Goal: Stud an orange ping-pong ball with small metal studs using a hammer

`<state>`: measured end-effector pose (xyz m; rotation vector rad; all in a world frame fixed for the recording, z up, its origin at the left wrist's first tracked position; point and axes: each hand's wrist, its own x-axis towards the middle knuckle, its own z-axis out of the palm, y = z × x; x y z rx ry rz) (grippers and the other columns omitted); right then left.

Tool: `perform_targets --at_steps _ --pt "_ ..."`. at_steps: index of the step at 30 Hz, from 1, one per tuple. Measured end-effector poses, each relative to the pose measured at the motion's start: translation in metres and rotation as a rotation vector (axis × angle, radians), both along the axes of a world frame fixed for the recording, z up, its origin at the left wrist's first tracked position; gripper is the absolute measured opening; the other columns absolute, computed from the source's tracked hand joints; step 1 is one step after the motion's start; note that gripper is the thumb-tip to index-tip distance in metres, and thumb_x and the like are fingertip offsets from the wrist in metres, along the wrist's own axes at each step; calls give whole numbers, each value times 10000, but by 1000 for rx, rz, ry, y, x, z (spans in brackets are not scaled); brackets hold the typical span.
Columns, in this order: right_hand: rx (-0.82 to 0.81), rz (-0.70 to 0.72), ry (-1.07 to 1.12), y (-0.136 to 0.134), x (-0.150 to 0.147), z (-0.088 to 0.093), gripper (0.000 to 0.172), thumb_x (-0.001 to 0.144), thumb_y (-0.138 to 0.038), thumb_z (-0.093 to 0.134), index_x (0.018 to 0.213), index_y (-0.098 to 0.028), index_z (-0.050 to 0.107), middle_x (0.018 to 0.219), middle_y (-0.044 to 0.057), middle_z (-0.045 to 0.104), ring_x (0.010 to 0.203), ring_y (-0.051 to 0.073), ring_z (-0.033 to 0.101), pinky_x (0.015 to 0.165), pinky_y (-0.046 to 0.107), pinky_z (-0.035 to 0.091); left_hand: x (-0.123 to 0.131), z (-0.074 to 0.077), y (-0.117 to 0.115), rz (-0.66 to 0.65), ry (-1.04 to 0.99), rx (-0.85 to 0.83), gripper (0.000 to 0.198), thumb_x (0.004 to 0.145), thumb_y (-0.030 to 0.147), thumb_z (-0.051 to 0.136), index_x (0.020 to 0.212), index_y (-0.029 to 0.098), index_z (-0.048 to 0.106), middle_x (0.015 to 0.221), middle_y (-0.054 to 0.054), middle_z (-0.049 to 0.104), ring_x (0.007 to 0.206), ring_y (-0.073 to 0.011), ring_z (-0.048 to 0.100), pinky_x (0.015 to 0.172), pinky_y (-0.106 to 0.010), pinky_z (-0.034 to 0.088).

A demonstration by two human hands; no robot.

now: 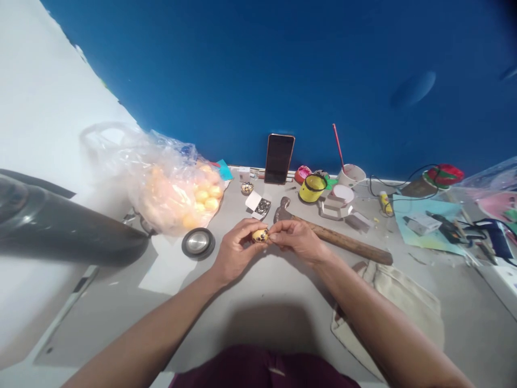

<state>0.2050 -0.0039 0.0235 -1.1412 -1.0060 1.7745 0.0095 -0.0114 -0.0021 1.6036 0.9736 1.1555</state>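
My left hand point(235, 249) holds a small yellow ball point(259, 235) between thumb and fingers. Dark pieces dot the ball's surface. At its right side is my right hand point(297, 237), thumb and fingertips pinched together against or very near the ball. Whatever those fingertips hold, if anything, is too small to make out. Just beyond the hands lies an open white box point(258, 205) with small dark shiny pieces in it. A hammer point(343, 237) with a wooden handle rests behind my right hand. Farther back sits a small bowl-like dotted piece point(246, 188).
To the left are a clear plastic bag point(161, 183) of yellow-orange balls, a round dark lid point(198, 243) and a large grey cylinder point(68, 221). A phone point(279, 158) leans on the blue wall. A yellow cup point(312, 188), white cup point(351, 175) and beige cloth point(404, 302) are rightward.
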Motion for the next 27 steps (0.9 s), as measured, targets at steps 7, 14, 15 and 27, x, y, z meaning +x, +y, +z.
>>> perform_targets --at_steps 7,14,15,27 --pt "5 -19 -71 -1 -2 2 285 560 -360 887 718 -161 757 624 24 698 512 80 465 507 228 322 1 1 -2 48 15 3 308 799 288 817 1097 227 774 1148 -96 685 1008 -222 654 843 -313 548" --pt "6 -32 -52 -3 -7 3 241 563 -327 868 691 -159 753 604 25 687 521 89 481 511 231 354 4 4 -4 93 -4 3 282 784 309 829 1043 211 773 1117 -96 688 999 -227 661 841 -318 560" --pt "13 -39 -60 -3 -8 3 236 564 -325 864 687 -159 750 597 20 679 521 88 478 511 231 358 4 4 -4 93 -6 2 277 782 308 831 1034 210 771 1113 -95 687 997 -226 661 841 -316 558" --pt "65 -88 -64 -7 -15 2 271 600 -389 843 696 -170 714 635 7 669 532 101 533 485 227 437 6 10 -7 134 15 37 250 803 345 811 998 197 760 1085 -100 689 979 -225 652 839 -310 550"
